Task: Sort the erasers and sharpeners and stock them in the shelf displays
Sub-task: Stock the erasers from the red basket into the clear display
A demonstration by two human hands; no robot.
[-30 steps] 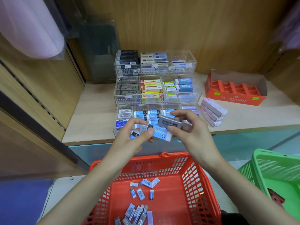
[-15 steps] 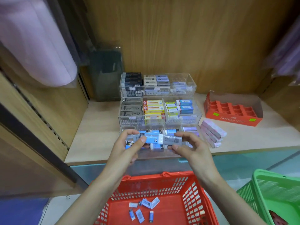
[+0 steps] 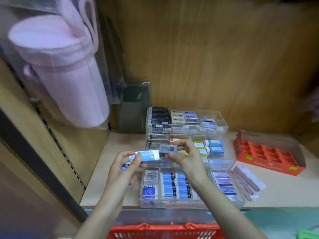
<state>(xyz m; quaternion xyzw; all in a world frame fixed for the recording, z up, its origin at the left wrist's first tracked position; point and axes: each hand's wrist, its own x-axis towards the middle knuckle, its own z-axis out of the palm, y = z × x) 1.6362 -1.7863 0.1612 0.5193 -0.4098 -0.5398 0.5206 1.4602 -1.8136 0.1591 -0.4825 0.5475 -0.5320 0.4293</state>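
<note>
Left hand [image 3: 120, 169] grips blue erasers [image 3: 148, 155]; right hand [image 3: 185, 156] pinches grey eraser [image 3: 168, 149] over clear display trays [image 3: 222, 163].

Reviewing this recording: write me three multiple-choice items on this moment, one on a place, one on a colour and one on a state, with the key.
1. Where does the red Faber-Castell carton stand?
A. On the floor
B. On the shelf, right of the clear display
C. Hung on the side wall

2. What colour is the eraser pinched by the right hand?
A. Yellow
B. Pink
C. Grey

3. What is the left hand doing?
A. Gripping blue-and-white erasers
B. Lying flat on the wood
C. Hanging idle

Key:
1 B: the carton sits on the board beside the display's right end.
2 C: the sleeve between thumb and fingers is grey.
3 A: its thumb and fingers curl round them.
</note>
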